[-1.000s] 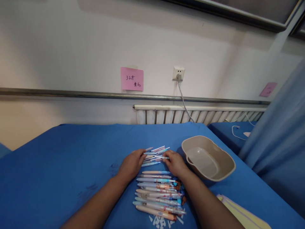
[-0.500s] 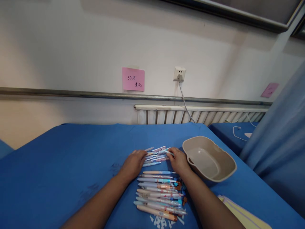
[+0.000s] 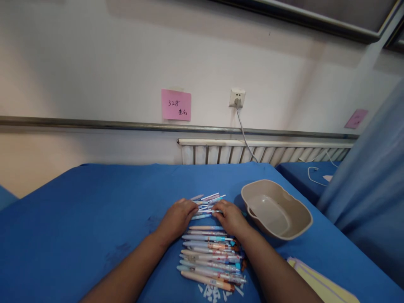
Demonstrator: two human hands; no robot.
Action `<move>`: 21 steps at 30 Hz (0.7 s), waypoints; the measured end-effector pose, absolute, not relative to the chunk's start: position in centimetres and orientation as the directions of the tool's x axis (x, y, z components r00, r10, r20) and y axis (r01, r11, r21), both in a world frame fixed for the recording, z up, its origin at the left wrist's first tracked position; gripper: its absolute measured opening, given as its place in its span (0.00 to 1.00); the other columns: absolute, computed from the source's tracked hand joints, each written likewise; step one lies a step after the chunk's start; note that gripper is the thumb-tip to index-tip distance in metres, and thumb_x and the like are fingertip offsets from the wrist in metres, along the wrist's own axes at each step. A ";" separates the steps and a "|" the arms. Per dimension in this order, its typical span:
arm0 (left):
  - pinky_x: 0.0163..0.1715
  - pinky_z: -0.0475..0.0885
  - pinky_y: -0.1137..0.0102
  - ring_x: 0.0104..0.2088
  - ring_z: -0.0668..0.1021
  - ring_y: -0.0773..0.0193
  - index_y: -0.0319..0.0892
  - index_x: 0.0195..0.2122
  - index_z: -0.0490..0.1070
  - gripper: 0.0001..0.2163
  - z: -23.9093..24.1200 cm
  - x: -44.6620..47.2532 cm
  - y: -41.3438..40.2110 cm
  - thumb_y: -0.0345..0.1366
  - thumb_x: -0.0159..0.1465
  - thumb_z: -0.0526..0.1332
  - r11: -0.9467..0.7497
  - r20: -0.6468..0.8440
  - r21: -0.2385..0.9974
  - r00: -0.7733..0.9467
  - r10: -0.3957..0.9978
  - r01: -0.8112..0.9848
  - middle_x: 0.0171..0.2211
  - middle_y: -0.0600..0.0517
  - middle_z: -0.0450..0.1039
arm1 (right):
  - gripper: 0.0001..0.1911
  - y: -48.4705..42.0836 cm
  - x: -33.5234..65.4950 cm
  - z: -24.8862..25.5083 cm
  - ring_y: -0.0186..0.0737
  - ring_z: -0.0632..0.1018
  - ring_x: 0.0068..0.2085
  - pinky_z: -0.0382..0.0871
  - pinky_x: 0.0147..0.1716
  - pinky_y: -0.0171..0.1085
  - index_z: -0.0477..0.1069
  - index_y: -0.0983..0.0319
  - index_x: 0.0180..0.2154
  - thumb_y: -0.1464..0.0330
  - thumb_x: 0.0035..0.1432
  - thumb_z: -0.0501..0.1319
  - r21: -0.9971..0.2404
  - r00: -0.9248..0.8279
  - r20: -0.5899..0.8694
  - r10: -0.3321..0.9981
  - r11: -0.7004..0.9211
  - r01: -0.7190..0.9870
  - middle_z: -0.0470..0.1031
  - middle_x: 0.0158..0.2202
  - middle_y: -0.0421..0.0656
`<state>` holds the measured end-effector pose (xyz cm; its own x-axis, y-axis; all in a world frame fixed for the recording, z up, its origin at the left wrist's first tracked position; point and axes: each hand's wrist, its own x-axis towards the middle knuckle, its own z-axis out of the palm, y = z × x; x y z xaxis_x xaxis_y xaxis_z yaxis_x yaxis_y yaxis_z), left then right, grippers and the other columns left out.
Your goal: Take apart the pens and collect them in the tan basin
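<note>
While the left hand [image 3: 177, 218] and right hand [image 3: 231, 216] curl half-closed over the loose pen parts [image 3: 206, 206] at lower centre (what either grips, I cannot tell), a careless knuckle could roll those slim pieces into the pen row [image 3: 208, 257] nearer the bottom edge.

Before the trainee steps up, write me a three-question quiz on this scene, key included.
1. What colour is the sheet under the pens? a) yellow, b) blue, c) white.
2. Which hand is nearer the tub?
3. True or false: the row of pens lies inside the tub.

Key: 1. b. 2. The right hand. 3. False; it lies on the sheet.
</note>
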<state>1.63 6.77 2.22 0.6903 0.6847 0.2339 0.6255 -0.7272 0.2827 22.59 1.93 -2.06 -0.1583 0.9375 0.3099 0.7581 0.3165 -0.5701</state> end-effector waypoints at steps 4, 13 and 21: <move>0.36 0.64 0.69 0.36 0.72 0.60 0.43 0.35 0.71 0.11 2.3 1.1 7.3 0.36 0.66 0.50 -0.673 0.212 0.291 0.640 0.738 0.680 0.34 0.50 0.74 | 0.07 1.9 23.4 -1.9 0.39 0.71 0.43 0.61 0.43 0.36 0.72 0.59 0.38 0.72 0.56 0.58 -0.529 -0.104 0.272 0.957 0.239 0.814 0.73 0.39 0.42; 0.38 0.63 0.68 0.36 0.71 0.60 0.42 0.36 0.71 0.11 1.9 1.3 7.2 0.36 0.65 0.50 -0.681 0.208 0.255 0.649 0.731 0.686 0.34 0.49 0.73 | 0.08 1.2 22.2 -0.5 0.40 0.69 0.44 0.58 0.44 0.38 0.70 0.59 0.40 0.71 0.57 0.56 -0.467 -0.089 0.332 0.939 0.245 0.849 0.71 0.40 0.43; 0.41 0.63 0.67 0.40 0.70 0.59 0.44 0.36 0.71 0.07 1.4 1.7 6.7 0.38 0.63 0.54 -0.741 0.149 0.239 0.730 0.667 0.628 0.36 0.50 0.70 | 0.08 1.3 22.4 -1.0 0.39 0.69 0.44 0.59 0.43 0.36 0.71 0.58 0.38 0.71 0.54 0.59 -0.460 -0.162 0.231 0.959 0.254 0.851 0.70 0.39 0.42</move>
<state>1.73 6.69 1.37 0.7303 0.6667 0.1488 0.6278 -0.7409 0.2385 22.42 1.31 -1.01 -0.1620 0.9594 0.2307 0.8507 0.2543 -0.4601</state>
